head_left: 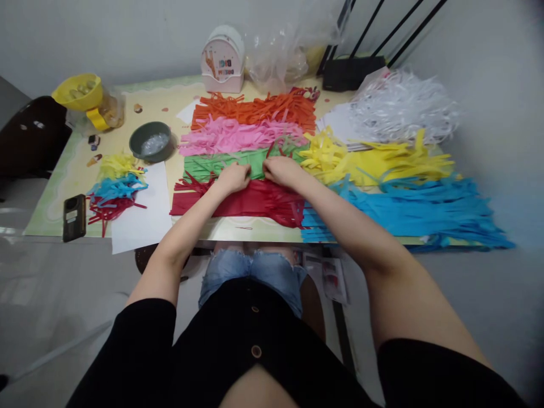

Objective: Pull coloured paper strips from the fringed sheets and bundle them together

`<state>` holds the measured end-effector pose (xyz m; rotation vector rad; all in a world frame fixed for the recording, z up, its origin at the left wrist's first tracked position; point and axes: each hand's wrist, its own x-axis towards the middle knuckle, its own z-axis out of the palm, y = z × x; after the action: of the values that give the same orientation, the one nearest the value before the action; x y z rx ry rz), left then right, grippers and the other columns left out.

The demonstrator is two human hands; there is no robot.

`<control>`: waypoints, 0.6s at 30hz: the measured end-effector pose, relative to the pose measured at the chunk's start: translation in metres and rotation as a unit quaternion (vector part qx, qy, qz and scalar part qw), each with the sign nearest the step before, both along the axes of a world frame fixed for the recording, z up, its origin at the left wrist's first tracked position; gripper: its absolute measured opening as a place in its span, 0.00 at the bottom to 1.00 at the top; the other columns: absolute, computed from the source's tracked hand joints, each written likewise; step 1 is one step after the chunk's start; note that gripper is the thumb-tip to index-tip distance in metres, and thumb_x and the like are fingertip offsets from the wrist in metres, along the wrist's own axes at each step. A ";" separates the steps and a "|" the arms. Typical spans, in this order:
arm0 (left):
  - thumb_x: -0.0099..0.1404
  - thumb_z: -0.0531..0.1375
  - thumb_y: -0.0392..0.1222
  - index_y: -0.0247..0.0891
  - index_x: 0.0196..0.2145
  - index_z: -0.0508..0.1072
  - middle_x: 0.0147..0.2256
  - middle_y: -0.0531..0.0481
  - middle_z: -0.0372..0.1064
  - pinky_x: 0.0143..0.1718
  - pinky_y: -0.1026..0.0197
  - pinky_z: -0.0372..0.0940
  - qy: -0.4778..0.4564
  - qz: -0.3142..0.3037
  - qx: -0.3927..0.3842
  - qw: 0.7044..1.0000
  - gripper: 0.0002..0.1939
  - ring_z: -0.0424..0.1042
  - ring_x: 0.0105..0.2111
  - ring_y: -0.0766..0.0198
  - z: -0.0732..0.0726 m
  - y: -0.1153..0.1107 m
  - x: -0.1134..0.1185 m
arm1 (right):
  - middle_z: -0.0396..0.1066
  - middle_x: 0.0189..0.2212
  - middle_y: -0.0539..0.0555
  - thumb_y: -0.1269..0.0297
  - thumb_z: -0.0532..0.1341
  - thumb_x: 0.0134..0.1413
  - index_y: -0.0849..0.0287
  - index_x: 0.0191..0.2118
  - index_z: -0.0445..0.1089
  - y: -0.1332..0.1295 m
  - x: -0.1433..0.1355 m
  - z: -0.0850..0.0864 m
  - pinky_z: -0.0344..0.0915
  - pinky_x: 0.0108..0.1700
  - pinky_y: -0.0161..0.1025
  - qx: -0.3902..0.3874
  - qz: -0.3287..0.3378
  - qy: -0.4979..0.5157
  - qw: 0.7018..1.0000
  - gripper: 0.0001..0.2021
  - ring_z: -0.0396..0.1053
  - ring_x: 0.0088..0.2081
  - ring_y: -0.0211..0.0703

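Note:
My left hand (233,177) and my right hand (282,171) are close together over the middle of the table, knuckles up and fingers curled in. Both rest at the green fringed paper (256,162), just above the red fringed paper (259,198). Their fingertips are pinched, but what lies between them is hidden. A few thin red strips stick out above my right hand. Beyond the green lie pink fringed paper (238,135) and orange fringed paper (259,111). Beside my right forearm are yellow fringed paper (382,163) and blue fringed paper (408,207).
On the left are a small multicoloured fringe bundle (114,190), a phone (74,217), a white sheet (148,212), a dark green bowl (153,141) and a yellow funnel-like container (80,93). A pink-and-white holder (222,62), black box (352,72) and white shredded strips (399,107) stand behind.

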<state>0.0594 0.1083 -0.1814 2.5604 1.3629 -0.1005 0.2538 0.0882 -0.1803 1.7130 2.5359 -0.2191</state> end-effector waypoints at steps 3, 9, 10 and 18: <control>0.71 0.60 0.47 0.35 0.56 0.77 0.49 0.35 0.79 0.53 0.52 0.69 0.007 0.004 0.006 1.000 0.20 0.73 0.56 0.45 0.003 0.003 0.003 | 0.79 0.51 0.66 0.70 0.58 0.65 0.66 0.51 0.77 0.005 0.002 -0.002 0.66 0.48 0.40 -0.006 -0.013 0.008 1.000 0.15 0.76 0.52 0.55; 0.73 0.53 0.36 0.32 0.53 0.78 0.52 0.32 0.77 0.53 0.52 0.68 0.014 0.011 0.045 0.999 0.18 0.76 0.55 0.46 0.003 0.003 0.014 | 0.79 0.50 0.65 0.70 0.58 0.64 0.65 0.51 0.77 0.001 0.002 0.004 0.65 0.48 0.41 -0.004 -0.032 0.023 0.999 0.14 0.75 0.51 0.54; 0.72 0.52 0.33 0.32 0.54 0.77 0.53 0.32 0.76 0.54 0.52 0.67 0.013 0.012 0.053 0.998 0.19 0.76 0.55 0.46 0.003 0.002 0.016 | 0.78 0.52 0.67 0.70 0.57 0.65 0.66 0.52 0.76 -0.005 -0.001 0.006 0.65 0.50 0.43 0.006 -0.034 0.024 0.999 0.15 0.74 0.53 0.56; 0.75 0.49 0.34 0.33 0.56 0.72 0.52 0.36 0.77 0.49 0.56 0.67 -0.017 0.094 0.086 0.992 0.18 0.77 0.52 0.51 0.003 0.000 0.020 | 0.69 0.59 0.83 0.77 0.45 0.65 0.87 0.62 0.66 -0.047 -0.061 -0.013 0.58 0.63 0.53 0.021 0.015 0.025 0.999 0.27 0.66 0.59 0.64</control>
<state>0.0796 0.1081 -0.1782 2.5385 1.6578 0.0971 0.1929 0.0416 -0.1936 1.7048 2.6179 -0.2116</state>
